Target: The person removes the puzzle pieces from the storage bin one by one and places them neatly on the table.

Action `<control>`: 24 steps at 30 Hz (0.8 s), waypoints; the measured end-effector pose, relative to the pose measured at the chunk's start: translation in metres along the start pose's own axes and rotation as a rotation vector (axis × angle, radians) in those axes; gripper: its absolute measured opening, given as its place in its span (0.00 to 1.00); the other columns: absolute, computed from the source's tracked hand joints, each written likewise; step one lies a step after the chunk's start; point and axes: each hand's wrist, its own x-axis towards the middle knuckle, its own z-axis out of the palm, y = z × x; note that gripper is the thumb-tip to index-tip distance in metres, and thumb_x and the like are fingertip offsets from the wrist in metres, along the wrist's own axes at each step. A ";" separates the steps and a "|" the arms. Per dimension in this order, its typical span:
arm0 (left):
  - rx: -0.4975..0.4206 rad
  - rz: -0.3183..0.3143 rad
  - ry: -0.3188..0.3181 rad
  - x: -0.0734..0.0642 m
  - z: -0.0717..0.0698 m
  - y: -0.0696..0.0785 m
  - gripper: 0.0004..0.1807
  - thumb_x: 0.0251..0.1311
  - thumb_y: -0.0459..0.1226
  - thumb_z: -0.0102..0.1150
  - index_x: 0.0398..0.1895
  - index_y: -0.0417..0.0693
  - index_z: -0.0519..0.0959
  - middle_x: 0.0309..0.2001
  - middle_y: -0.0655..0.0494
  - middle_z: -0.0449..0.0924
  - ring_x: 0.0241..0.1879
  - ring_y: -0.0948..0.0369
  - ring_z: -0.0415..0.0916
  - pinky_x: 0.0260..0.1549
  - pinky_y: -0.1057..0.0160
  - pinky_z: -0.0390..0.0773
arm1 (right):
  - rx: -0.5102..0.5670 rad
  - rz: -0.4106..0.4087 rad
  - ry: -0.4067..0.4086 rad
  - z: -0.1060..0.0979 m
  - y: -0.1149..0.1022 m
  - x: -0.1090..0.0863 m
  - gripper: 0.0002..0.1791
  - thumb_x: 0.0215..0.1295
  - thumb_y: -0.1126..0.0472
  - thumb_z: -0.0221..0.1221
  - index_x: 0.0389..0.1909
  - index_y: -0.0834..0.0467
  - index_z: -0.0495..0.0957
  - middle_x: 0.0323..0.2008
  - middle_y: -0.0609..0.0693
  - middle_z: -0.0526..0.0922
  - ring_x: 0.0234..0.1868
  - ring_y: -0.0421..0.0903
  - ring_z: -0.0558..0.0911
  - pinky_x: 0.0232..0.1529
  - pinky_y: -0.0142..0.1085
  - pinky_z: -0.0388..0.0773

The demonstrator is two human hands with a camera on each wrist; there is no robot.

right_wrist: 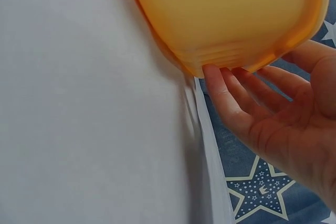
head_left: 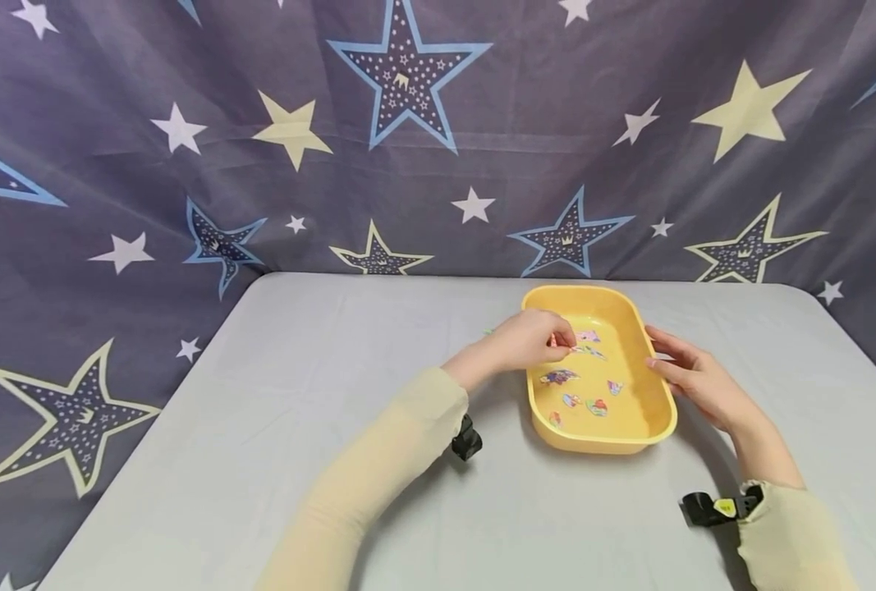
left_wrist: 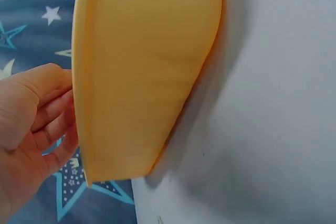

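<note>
A yellow plastic tub [head_left: 633,427] sits on the table, with several small colourful flat cutouts lying on its floor, such as a patterned one [head_left: 559,376] and a red-green one [head_left: 596,407]. My left hand [head_left: 529,338] reaches over the tub's left rim, thumb and fingers bent together around a small reddish piece [head_left: 553,339] that they mostly cover. In the left wrist view the tub wall [left_wrist: 142,77] hides those fingertips. My right hand [head_left: 704,382] holds the tub's right side, thumb at the rim and fingers [right_wrist: 223,90] against the outer wall.
Pale cloth covers the table [head_left: 260,460], and a dark star-patterned curtain [head_left: 423,189] hangs behind it. A small green bit [head_left: 489,332] shows behind the left wrist. Black wrist cameras, one on the left [head_left: 467,439] and one on the right [head_left: 704,509], hang near the sleeves.
</note>
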 end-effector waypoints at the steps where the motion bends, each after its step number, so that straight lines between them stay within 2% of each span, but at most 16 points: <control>1: -0.011 -0.005 0.006 -0.001 -0.001 -0.002 0.08 0.58 0.40 0.56 0.39 0.51 0.81 0.35 0.64 0.80 0.33 0.70 0.72 0.33 0.77 0.68 | 0.001 -0.004 -0.001 0.000 0.000 0.000 0.35 0.65 0.60 0.51 0.68 0.65 0.47 0.49 0.35 0.67 0.40 0.29 0.76 0.33 0.26 0.76; 6: -0.058 -0.021 0.049 -0.008 -0.006 -0.011 0.08 0.57 0.41 0.57 0.37 0.51 0.82 0.33 0.64 0.80 0.31 0.70 0.72 0.32 0.76 0.68 | 0.017 -0.025 -0.003 0.000 0.000 0.000 0.34 0.65 0.62 0.51 0.68 0.66 0.47 0.48 0.35 0.69 0.39 0.30 0.77 0.32 0.26 0.76; 12: -0.074 -0.066 0.063 -0.017 -0.010 -0.024 0.08 0.57 0.39 0.57 0.38 0.50 0.81 0.33 0.62 0.80 0.31 0.68 0.72 0.33 0.74 0.69 | 0.028 -0.025 -0.005 0.001 0.002 -0.001 0.34 0.65 0.62 0.51 0.68 0.67 0.48 0.47 0.34 0.69 0.39 0.30 0.77 0.32 0.26 0.76; 19: -0.059 -0.080 0.111 -0.027 -0.014 -0.042 0.08 0.54 0.38 0.57 0.37 0.49 0.82 0.32 0.61 0.81 0.30 0.68 0.73 0.33 0.72 0.70 | 0.053 -0.023 -0.012 0.001 0.002 0.000 0.34 0.65 0.62 0.51 0.68 0.65 0.48 0.48 0.34 0.69 0.40 0.30 0.78 0.34 0.26 0.76; 24: -0.060 -0.097 0.133 -0.034 -0.012 -0.056 0.07 0.54 0.38 0.58 0.35 0.49 0.82 0.31 0.61 0.81 0.30 0.68 0.73 0.33 0.72 0.70 | 0.040 -0.024 -0.010 0.001 0.003 0.000 0.34 0.65 0.62 0.51 0.68 0.65 0.48 0.48 0.34 0.69 0.40 0.29 0.77 0.33 0.25 0.76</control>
